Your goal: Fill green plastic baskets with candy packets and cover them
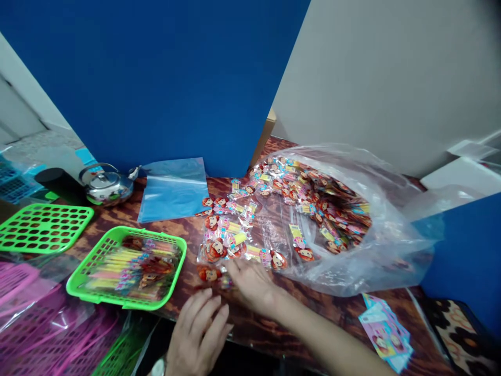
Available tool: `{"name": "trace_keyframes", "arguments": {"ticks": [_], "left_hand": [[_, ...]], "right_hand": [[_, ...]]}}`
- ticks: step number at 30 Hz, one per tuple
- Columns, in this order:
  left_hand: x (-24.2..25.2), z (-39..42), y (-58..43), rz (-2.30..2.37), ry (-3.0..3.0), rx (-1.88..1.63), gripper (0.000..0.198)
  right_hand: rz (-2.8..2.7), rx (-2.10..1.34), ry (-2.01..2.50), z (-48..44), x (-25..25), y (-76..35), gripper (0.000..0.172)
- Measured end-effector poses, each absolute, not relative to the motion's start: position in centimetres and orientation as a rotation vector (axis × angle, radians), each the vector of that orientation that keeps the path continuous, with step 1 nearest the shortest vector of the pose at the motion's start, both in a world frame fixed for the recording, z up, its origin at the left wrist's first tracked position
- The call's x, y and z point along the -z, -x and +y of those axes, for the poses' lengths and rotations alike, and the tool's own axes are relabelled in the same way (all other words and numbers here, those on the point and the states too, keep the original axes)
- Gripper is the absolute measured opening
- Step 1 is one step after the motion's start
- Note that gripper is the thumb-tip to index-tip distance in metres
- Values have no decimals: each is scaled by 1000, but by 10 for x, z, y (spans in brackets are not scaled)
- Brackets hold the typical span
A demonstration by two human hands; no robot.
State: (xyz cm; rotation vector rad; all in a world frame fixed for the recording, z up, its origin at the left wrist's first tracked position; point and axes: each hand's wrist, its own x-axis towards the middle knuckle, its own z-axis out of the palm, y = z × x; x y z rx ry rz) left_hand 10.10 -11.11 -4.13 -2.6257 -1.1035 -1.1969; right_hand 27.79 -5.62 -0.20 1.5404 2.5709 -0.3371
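Note:
My left hand [199,330] is by the table's front edge, fingers stretched and slightly apart, with nothing visible in it. Just right of it, my right hand [252,287] reaches over the table, its fingers blurred and partly hidden. Beside its fingertips lies a small clear packet with a red-haired doll figure [209,273]; whether the hand grips it cannot be made out. More packets of this kind [217,248] are spread beyond both hands. They trail from a large clear plastic bag [391,256] lying on its side, its mouth towards the left.
Left of my hands, a green basket [180,261] holds several packets. Behind it are a blue-looking plastic sleeve [172,196], a metal kettle [107,185] and a green lattice lid [45,227]. Pink baskets [43,334] stand at lower left; printed cards [385,334] lie at lower right.

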Motion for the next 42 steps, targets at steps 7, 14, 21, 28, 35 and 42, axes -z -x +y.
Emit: {"name": "trace_keyframes", "arguments": {"ticks": [7,14,21,28,35,42], "left_hand": [[53,-97,-94,-1256,2673,548,42],[51,-96,-110,-1239,2711,388,48],[65,-92,-110,-1195,2744,372,48],[69,-96,-110,-1220,2726,423,46],[71,-97,-110,-1239,2724,410,47],[80,-101,-110,-1244,2726,376,46]], "right_hand": [[2616,143,-1494,-86,29,-262,24],[2716,442,-1257,-74,17,-291,29],[2666,302,-1649,9,31,-322,35],[2595,150,-1537,19,39,-330,26],[2701,229,-1597,43,30,-315,23],[2566,246,-1651,58,26,-317,41]]}}
